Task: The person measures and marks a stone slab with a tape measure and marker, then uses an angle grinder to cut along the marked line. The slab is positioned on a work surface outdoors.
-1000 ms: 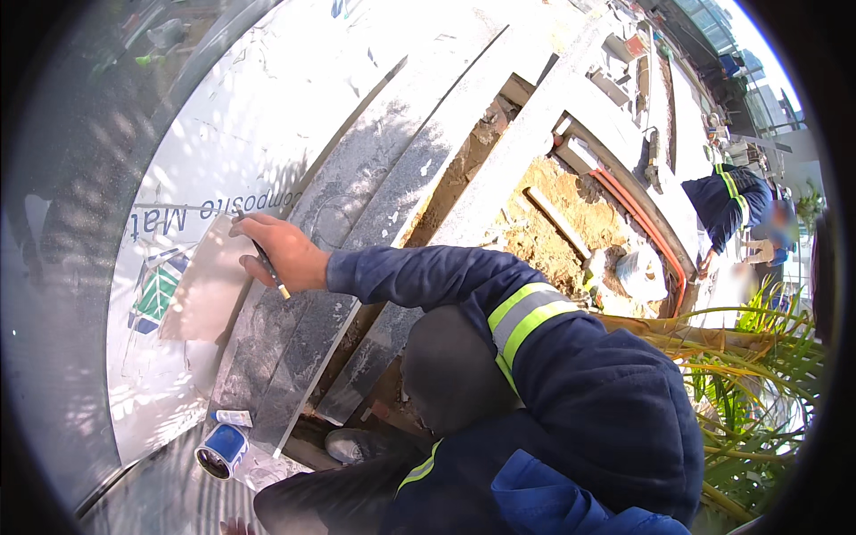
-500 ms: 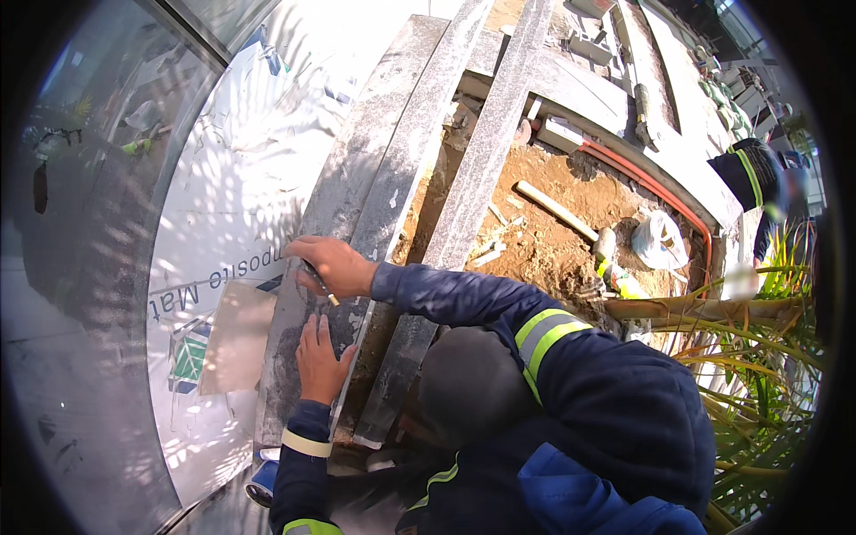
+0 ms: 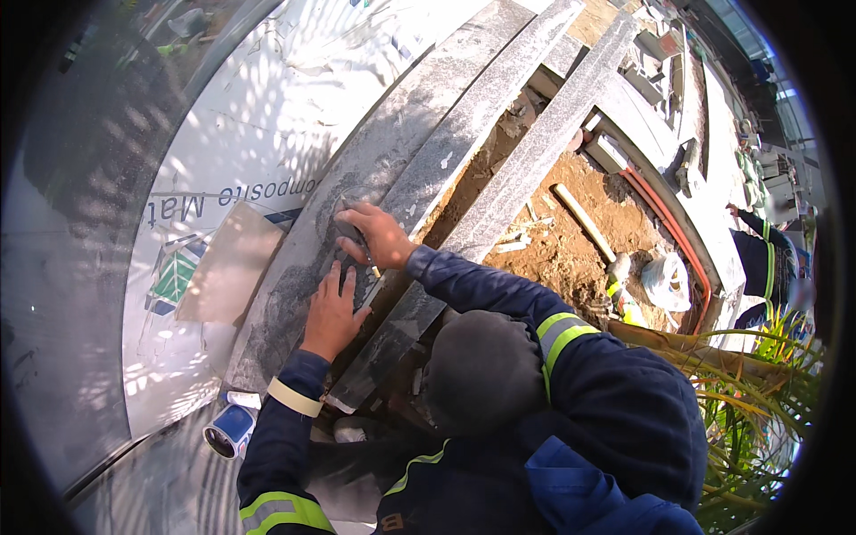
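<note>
My left hand (image 3: 333, 314) lies on the long grey stone slab (image 3: 294, 299), fingers spread, close to the slab's edge on the gap side. Just beyond it, my right hand (image 3: 382, 239) is closed around a slim tool (image 3: 376, 272), whose pale tip sticks out below the fingers. The rest of the tool is mostly hidden, so its kind is unclear. A greyish flat patch shows at the fingertips of that hand, and I cannot tell if it belongs to the tool. A second slab strip (image 3: 481, 98) runs along the first.
On the left, a square beige tile (image 3: 227, 267) rests on white printed sheeting (image 3: 223, 134). A blue-and-white can (image 3: 230, 431) lies near the slab's lower end. Right of the slabs are brown soil (image 3: 557, 241), orange conduit (image 3: 673, 223), a white bag (image 3: 666, 281), palm fronds (image 3: 758, 428) and another person (image 3: 762, 267).
My view has turned, bringing the blue-and-white can further into sight. My right hand has moved from the slab's sheeting-side edge toward its middle, still holding the slim tool. My left hand stays on the slab.
</note>
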A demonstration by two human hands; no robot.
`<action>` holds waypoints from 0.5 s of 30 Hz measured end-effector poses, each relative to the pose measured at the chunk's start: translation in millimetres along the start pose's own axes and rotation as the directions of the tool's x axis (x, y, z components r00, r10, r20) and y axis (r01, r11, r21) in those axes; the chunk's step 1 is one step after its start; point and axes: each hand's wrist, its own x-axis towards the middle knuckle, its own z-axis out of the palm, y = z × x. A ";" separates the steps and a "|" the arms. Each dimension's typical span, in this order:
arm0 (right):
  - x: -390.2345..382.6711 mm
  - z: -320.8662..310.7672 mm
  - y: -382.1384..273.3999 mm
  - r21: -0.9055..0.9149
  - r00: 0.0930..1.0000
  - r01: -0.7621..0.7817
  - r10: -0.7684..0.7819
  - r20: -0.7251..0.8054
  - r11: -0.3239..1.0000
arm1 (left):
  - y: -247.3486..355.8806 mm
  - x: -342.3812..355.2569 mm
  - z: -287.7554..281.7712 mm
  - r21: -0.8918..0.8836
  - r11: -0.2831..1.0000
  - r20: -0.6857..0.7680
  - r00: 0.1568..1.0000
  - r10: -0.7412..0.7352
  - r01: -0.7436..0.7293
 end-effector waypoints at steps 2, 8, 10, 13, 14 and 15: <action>-1.5 -3.3 -1.8 -0.001 0.999 -0.030 0.030 0.035 1.000 | 1.7 1.3 2.5 0.003 1.000 -0.005 1.000 0.000 0.000; -5.7 -1.8 2.7 0.001 0.992 -0.083 0.083 0.090 0.997 | 3.5 -0.9 4.0 0.020 1.000 0.007 1.000 -0.007 0.007; -6.5 -2.6 1.7 0.000 0.994 -0.075 0.075 0.084 0.997 | 5.4 -0.5 4.5 0.020 1.000 -0.006 1.000 0.017 -0.017; -7.4 -4.2 3.5 -0.019 0.997 -0.036 0.038 0.067 0.999 | 5.5 0.0 8.3 0.037 0.999 -0.018 1.000 0.025 -0.024; -8.6 -5.4 5.6 -0.012 0.997 -0.058 0.058 0.058 0.998 | 4.7 -0.4 9.1 0.033 0.999 -0.020 1.000 0.023 -0.022; -10.3 -8.0 8.5 -0.005 0.995 -0.078 0.079 0.053 0.997 | 5.5 -1.1 11.1 0.026 1.000 -0.024 1.000 0.017 -0.017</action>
